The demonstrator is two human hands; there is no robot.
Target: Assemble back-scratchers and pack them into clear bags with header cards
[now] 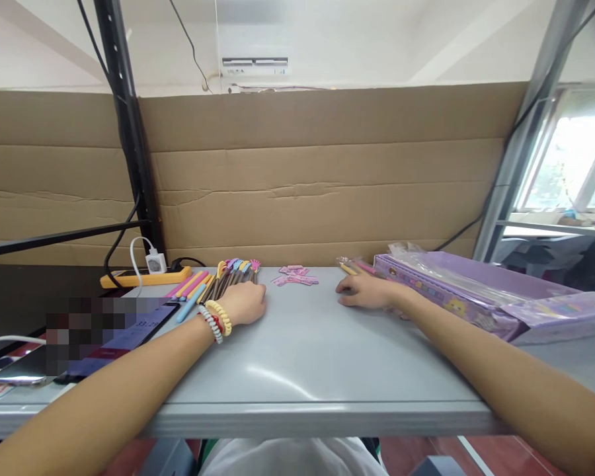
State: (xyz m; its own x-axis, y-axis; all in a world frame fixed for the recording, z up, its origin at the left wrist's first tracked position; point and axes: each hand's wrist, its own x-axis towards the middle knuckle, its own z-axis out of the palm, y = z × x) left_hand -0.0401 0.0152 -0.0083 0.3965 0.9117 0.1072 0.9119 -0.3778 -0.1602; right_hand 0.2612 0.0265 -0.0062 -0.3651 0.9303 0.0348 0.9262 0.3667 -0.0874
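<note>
My left hand rests on the table against the right side of a bunch of slim brown sticks with coloured hand-shaped tops. Its fingers are curled under, and whatever they may hold is hidden. On the right, my right hand lies on the table with fingers bent and a gap between them; no object shows in it. Just behind it are pens in clear plastic wrap. Between the hands, farther back, is a small pile of pink printed slips.
Pink, yellow and blue pens lie left of the sticks. Farther left are a tablet, a phone and a yellow power strip with a white charger. A purple box with plastic wrapping stands at right. Cardboard backs the table.
</note>
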